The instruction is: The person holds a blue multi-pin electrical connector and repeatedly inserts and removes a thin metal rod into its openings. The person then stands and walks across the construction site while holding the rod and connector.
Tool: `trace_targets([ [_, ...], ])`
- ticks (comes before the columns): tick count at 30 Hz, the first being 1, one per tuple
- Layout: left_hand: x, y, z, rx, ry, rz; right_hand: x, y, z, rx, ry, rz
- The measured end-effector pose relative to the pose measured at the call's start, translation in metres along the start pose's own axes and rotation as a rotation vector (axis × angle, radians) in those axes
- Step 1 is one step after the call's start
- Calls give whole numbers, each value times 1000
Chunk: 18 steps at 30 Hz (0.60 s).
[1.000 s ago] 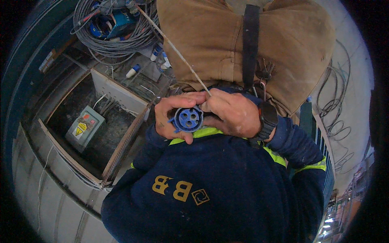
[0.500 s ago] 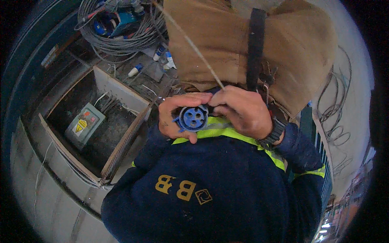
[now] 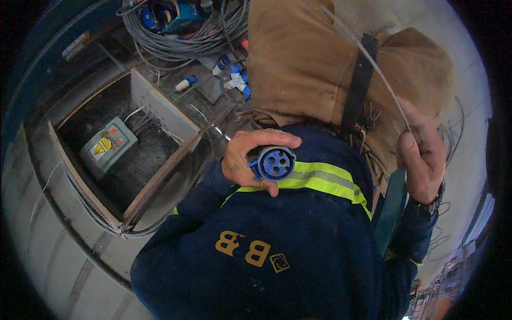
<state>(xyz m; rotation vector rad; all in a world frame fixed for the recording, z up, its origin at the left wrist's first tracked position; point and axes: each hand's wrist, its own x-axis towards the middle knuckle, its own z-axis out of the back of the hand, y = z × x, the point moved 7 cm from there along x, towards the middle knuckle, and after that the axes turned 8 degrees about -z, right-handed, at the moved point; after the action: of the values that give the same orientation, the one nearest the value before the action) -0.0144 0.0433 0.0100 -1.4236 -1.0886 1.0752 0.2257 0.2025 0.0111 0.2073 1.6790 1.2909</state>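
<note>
My left hand (image 3: 242,160) is wrapped around a blue industrial connector (image 3: 277,163), its round face with several holes turned up toward me. A short shiny metal tip (image 3: 220,131) sticks out beside the back of that hand; the rest of it is hidden. Off to the right, my right hand (image 3: 424,154) pinches a thin pale cord (image 3: 376,69) between thumb and fingers. The cord runs taut up and to the left across the brown trousers (image 3: 298,64). A gap separates the two hands.
To the left stands an open wooden crate (image 3: 165,106) with a grey electrical box (image 3: 109,145) inside. Beyond it lie a coiled grey cable (image 3: 176,50), a blue-and-white plug (image 3: 186,83) and several more plugs (image 3: 238,80). Loose cables (image 3: 457,130) trail along the floor at right.
My right hand has moved away from the connector, out to the right, with the cord. My left hand still holds the connector, which sits slightly further right in view.
</note>
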Motion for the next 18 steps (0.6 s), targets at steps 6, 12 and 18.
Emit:
trace_targets([
  [6,-12,-1,-4,24,-71,-77,-25,18,6,-294,237,5],
  [12,-20,6,-1,-63,-124,-160,-41,35,9,-287,476,166],
  [18,-10,-2,1,-5,-105,-45,-62,52,31,-372,466,250],
])
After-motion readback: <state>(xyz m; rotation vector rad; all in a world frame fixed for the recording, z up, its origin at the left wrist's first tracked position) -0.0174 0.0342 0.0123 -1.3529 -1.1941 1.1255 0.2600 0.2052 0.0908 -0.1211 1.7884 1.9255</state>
